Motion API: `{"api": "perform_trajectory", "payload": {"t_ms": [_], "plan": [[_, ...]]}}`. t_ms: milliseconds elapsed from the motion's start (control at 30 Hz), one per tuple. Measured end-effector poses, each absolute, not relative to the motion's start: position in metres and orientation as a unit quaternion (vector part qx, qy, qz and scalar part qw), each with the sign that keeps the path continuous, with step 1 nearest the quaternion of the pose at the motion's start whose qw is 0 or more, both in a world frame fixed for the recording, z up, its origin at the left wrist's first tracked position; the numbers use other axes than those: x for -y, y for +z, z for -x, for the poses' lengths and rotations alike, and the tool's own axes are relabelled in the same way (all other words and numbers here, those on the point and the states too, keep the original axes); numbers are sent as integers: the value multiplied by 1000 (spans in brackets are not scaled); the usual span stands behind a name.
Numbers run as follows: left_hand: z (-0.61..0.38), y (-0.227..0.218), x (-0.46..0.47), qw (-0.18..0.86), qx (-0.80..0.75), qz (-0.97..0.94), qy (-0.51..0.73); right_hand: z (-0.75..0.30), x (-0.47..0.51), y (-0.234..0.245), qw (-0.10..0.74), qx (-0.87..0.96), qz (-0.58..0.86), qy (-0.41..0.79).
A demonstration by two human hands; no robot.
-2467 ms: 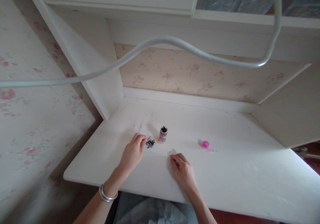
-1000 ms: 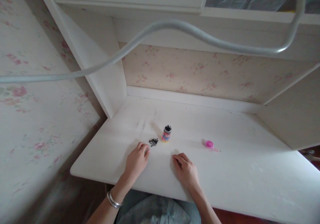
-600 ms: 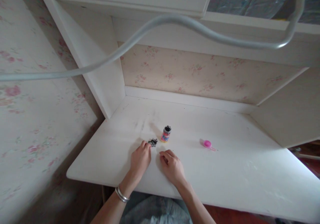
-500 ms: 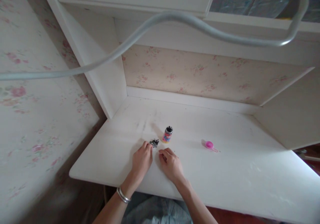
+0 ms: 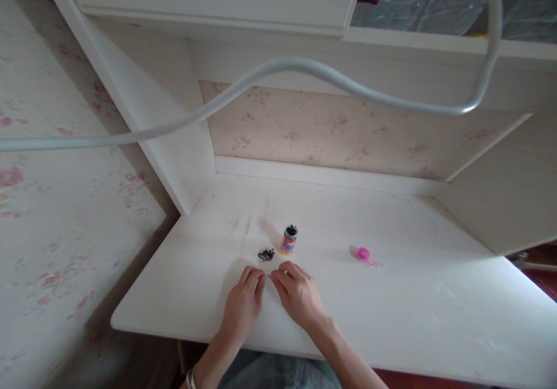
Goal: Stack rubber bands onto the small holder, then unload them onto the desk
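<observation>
My left hand [image 5: 246, 296] and my right hand [image 5: 298, 290] meet fingertip to fingertip just above the white desk. Both are closed in a pinch, with thumbs against fingers. Something tiny and thin may lie between the fingertips, too small to make out. Just beyond them lies a small pile of thin black loops [image 5: 266, 254], looking like elastic hair bands. To its right a small jar [image 5: 289, 242] with a colourful label stands upright and uncovered, black bands filling its mouth. Farther right, a pink lid [image 5: 362, 254] with a loop strap rests on the desk.
The white desk [image 5: 413, 296] has a back wall with floral wallpaper and side panels. A grey-white cable or tube [image 5: 304, 67] crosses the view above it. Clear plastic bottles [image 5: 439, 0] sit on the upper shelf at right. A bracelet [image 5: 190, 378] circles my left wrist.
My left hand has drawn back from the black pile towards me. My right hand has come closer to it, and the fingertips now meet. The camera view has shifted slightly.
</observation>
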State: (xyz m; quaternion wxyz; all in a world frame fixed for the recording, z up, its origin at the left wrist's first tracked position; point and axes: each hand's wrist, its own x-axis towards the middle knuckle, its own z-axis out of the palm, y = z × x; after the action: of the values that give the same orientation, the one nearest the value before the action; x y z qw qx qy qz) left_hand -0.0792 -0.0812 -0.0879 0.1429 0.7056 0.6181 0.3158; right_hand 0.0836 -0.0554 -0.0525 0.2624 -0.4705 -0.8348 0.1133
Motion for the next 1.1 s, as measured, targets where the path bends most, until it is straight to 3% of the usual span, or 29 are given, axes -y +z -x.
{"api": "perform_trajectory", "payload": {"t_ms": [167,267,567,800,1100], "plan": [[80,-93,81,130,-627,-708,297,-105,33,-16,426,742,497,145],[80,-91,82,132,-631,-712,278,-113,9,6,460,709,517,135],[80,-91,84,119,-624,-722,274,-109,-27,0,429,737,505,130],[80,-92,84,122,-624,-723,271,-116,-15,4,421,748,509,60],[80,-88,85,126,-618,-732,258,-113,8,4,281,837,467,-51]]}}
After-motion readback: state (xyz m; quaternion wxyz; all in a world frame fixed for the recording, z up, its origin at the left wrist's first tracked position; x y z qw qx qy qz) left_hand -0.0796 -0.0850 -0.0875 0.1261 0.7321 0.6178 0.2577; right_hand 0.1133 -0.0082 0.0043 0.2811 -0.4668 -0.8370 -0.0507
